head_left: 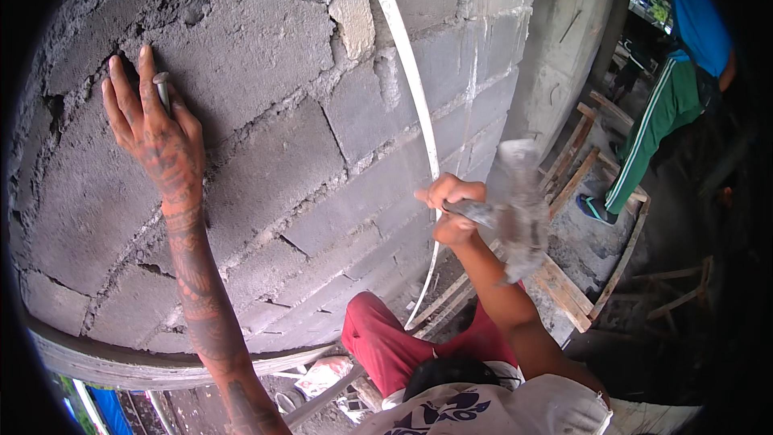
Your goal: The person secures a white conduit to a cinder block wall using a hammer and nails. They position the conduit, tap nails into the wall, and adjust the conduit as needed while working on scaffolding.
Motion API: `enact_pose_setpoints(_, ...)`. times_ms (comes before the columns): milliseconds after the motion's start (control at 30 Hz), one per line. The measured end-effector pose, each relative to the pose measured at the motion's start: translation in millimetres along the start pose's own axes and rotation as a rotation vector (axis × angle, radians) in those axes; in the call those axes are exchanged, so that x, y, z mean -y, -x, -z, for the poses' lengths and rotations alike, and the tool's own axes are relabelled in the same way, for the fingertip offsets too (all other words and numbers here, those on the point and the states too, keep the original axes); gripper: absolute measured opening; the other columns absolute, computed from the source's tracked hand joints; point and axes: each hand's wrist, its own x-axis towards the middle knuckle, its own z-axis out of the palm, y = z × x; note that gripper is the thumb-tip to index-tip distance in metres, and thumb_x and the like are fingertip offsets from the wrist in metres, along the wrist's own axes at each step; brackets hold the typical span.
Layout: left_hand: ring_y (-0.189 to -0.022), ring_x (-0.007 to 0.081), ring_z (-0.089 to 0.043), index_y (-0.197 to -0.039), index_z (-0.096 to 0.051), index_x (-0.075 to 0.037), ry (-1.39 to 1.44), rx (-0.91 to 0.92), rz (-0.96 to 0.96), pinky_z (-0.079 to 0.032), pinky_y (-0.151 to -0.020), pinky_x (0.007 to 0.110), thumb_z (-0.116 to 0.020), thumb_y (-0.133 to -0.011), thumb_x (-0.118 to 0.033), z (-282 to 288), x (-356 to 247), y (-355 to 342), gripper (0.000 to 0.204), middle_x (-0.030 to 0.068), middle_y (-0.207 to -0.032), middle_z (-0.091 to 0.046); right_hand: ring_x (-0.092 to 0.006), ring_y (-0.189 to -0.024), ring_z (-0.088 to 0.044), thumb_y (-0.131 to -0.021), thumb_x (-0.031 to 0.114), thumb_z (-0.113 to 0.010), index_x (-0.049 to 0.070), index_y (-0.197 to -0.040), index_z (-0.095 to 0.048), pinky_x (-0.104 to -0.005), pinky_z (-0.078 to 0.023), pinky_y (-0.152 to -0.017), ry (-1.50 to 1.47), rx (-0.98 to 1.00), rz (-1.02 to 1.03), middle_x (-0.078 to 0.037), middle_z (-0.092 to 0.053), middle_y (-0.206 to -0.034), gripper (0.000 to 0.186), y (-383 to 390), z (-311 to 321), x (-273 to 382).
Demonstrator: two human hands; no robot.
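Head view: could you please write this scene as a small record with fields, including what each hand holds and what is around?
Left hand: the left hand lies against the block wall, with a metal nail between index finger and thumb
Right hand: the right hand grips a tool; its head is motion-blurred, exact type unclear
On the wall: curved white pipe, passing behind the right hand
At right: person in green trousers, beside wooden planks

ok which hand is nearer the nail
Left: the left hand, against the wall, holds the nail. The right hand grips a blurred tool, well off toward the lower right.
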Motion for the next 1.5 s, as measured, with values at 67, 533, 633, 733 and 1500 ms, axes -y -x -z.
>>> enact_pose_setpoints(67,-0.152,0.0348,-0.028,-0.156,-0.045,-0.027,0.003,0.000,0.007,-0.025,-0.123,0.050,-0.061,-0.097,-0.008,0.3,0.7,-0.8,0.064,0.0112,-0.165,-0.032,-0.0192,-0.062,-0.054,-0.107,0.034,-0.047,0.001,-0.099,-0.051,-0.0357,-0.047,-0.055,0.074,0.022,-0.415,-0.009,-0.052,-0.068,0.034,-17.9,-5.0,-18.2)
enact_pose_setpoints(533,-0.152,0.0356,-0.028,-0.156,-0.046,-0.025,-0.010,0.019,0.007,-0.025,-0.123,0.050,-0.060,-0.097,-0.008,1.2,0.9,1.1,0.064,0.0120,-0.165,-0.033,-0.0276,-0.064,-0.065,-0.102,0.029,-0.057,-0.007,-0.109,-0.058,-0.0386,-0.048,-0.054,0.668,-0.021,-0.617,-0.018,-0.061,-0.073,0.037,-18.5,-14.7,-43.8)
enact_pose_setpoints(633,-0.151,0.0358,-0.029,-0.155,-0.047,-0.025,-0.039,0.042,0.020,-0.026,-0.122,0.050,-0.060,-0.097,-0.007,2.0,1.3,0.0,0.062,0.0124,-0.165,-0.034,-0.0338,-0.064,-0.064,-0.103,0.031,-0.058,-0.007,-0.110,-0.058,-0.0440,-0.049,-0.057,0.354,-0.063,-0.774,-0.020,-0.059,-0.071,0.039,-10.1,-12.8,-30.3)
enact_pose_setpoints(733,-0.151,0.0355,-0.030,-0.155,-0.048,-0.025,0.003,-0.015,0.004,-0.026,-0.122,0.050,-0.059,-0.098,-0.008,-0.8,0.3,-0.7,0.060,0.0124,-0.164,-0.035,-0.0172,-0.058,-0.049,-0.109,0.042,-0.045,0.005,-0.099,-0.052,-0.0327,-0.043,-0.053,0.335,-0.098,-0.407,-0.003,-0.049,-0.064,0.039,18.8,-6.2,-7.4)
enact_pose_setpoints(1500,-0.149,0.0361,-0.034,-0.153,-0.051,-0.018,0.001,-0.035,-0.118,-0.030,-0.122,0.048,-0.053,-0.106,-0.014,-0.8,6.6,-5.5,0.047,0.0129,-0.162,-0.040,-0.0450,-0.059,-0.063,-0.105,0.033,-0.056,-0.005,-0.101,-0.055,-0.0499,-0.046,-0.052,0.578,-0.030,-0.673,-0.023,-0.056,-0.063,0.038,40.1,-12.4,14.7)
